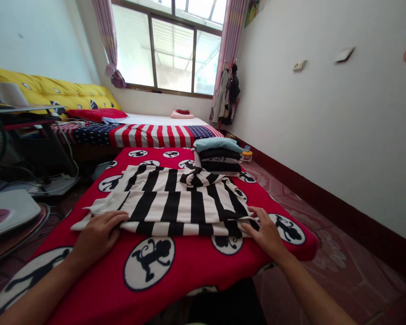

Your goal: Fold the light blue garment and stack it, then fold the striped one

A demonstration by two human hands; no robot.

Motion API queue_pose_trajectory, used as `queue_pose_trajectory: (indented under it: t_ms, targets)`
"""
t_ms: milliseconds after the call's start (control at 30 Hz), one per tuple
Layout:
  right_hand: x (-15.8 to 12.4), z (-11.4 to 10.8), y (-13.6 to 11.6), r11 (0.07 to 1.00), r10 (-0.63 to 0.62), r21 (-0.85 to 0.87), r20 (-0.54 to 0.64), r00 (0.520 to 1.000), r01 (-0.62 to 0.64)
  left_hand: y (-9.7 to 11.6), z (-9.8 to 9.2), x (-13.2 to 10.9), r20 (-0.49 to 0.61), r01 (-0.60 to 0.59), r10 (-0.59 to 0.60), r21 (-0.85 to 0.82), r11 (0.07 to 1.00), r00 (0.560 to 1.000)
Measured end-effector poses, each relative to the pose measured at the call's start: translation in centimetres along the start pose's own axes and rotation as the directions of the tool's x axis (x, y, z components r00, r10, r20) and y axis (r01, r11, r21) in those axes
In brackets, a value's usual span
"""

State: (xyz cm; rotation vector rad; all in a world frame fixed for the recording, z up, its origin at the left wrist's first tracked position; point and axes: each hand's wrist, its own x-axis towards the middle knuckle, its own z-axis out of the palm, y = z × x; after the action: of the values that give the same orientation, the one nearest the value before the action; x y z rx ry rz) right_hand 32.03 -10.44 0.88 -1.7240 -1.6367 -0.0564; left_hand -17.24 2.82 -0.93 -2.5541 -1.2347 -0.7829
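Observation:
A black-and-white striped shirt point(179, 201) lies spread across the red cloth, its near edge folded over in a long strip. Around its collar point(203, 177), on the far side, the fabric is bunched. My left hand point(99, 232) rests on the shirt's near left corner, fingers stretched out over the fabric. At the near right corner, my right hand point(264, 232) touches the edge with thumb and fingers apart. Behind the shirt's right side stands a stack of folded clothes point(219, 155), light blue on top and mostly dark below.
The red cloth with monkey prints point(189, 266) covers the table under the shirt. Beyond it is a bed with a striped and starred cover point(149, 135). A stool-like white seat point(11, 212) stands at left. Clothes hang point(226, 92) by the window; a wall runs along the right.

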Motion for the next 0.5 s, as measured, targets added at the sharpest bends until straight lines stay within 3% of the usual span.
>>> queue_pose_trajectory:
  t_ms: [100,200,267,367,500]
  targets:
    - [1.4,0.8,0.1,0.985,0.173,-0.026,0.129,0.976,-0.171,0.0,0.1,0.0,0.008,0.006,-0.006,0.001,1.0,1.0]
    - [3.3,1.5,-0.3,0.979,0.206,-0.056,0.273,0.94,-0.198,-0.2,0.2,0.0,0.019,0.014,-0.014,-0.009,1.0,1.0]
    - [4.3,1.7,-0.8,0.982,0.182,-0.084,0.223,0.958,-0.168,-0.3,0.3,0.0,0.021,0.016,-0.016,-0.016,1.0,1.0]
    - [4.8,2.0,-1.5,0.972,0.049,-0.23,0.005,0.999,-0.046,-0.5,0.4,-0.1,0.013,0.005,-0.005,-0.017,1.0,1.0]
    - [3.7,2.8,-2.0,0.915,-0.114,-0.391,-0.01,0.993,0.101,-0.4,0.4,-0.2,0.003,-0.014,0.014,-0.021,1.0,1.0]
